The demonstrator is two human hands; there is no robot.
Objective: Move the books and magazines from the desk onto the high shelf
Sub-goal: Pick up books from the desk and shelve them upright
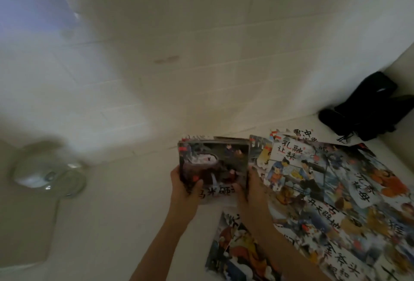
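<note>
We see both hands gripping a small stack of picture books (214, 168) by its sides: left hand (183, 189) curled round the left edge with thumb on the cover, right hand (251, 187) curled round the right edge. The stack is just left of the spread of loose picture books (331, 193) covering the white desk (125, 224), touching or overlapping its edge, we can't tell which. Far right of the stack a black bag (367, 108) sits against the tiled wall (179, 45); far left, a blurred clear glass object (48, 171).
</note>
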